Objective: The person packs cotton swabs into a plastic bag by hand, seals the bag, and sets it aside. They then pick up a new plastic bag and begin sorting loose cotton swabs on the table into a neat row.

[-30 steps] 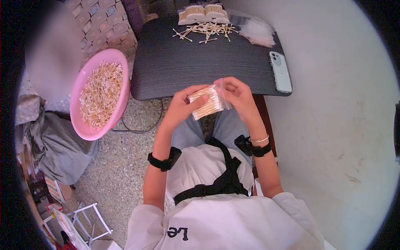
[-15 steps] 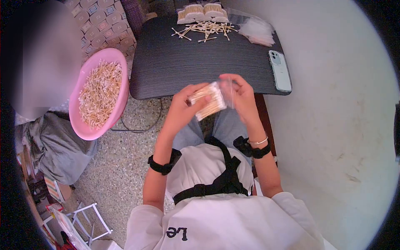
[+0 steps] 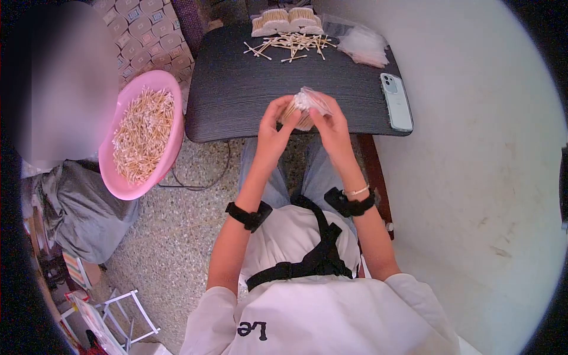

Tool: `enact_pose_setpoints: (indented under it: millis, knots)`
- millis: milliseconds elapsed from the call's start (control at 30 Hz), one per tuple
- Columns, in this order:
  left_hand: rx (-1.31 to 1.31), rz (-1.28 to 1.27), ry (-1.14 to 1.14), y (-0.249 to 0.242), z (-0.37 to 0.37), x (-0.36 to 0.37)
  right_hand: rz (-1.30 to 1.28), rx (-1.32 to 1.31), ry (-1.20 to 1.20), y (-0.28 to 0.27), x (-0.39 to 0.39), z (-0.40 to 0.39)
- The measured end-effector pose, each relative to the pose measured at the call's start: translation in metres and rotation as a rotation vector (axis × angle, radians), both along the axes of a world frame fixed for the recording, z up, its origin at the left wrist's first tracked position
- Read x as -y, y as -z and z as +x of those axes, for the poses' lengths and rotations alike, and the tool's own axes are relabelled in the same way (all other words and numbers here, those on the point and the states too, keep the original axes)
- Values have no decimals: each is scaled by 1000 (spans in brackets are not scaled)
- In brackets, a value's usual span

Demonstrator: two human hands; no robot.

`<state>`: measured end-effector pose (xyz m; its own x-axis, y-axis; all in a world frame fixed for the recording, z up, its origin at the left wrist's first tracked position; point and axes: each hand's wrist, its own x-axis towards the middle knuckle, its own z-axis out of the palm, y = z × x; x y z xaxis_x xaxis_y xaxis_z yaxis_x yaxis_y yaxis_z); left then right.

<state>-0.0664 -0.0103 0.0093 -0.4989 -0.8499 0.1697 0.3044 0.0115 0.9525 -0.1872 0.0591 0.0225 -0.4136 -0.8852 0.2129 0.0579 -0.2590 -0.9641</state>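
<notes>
Dark table (image 3: 248, 89): one phone (image 3: 397, 102), two hands.

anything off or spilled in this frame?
Only mildly: loose cotton swabs lie scattered crisscross at the far end of the dark table, next to neat bundles. Both hands, left hand and right hand, grip one bagged bundle. No damage visible.

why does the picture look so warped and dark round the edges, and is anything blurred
Head view: a fisheye lens bends the dark table edges and leaves black corners. Lighting is soft and even, with mild glare off the white wall. The left hand, right hand and bundle of swabs look slightly soft. A blurred patch covers a person at upper left.
</notes>
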Motion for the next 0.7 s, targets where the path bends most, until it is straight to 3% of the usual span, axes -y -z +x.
enact_pose_setpoints:
  millis: [100,167,367,700]
  knots:
    - [-68,-86,-15,2,-8,9,-47,-128,-1,10,13,-9]
    - [-91,-1,59,-3,-6,13,-35,-287,13,11,16,-11]
    - [-51,13,55,12,-6,23,-42,-72,-22,19,26,-8]
    - [-15,62,86,15,-5,35,56,-16,-11,14,32,-13]
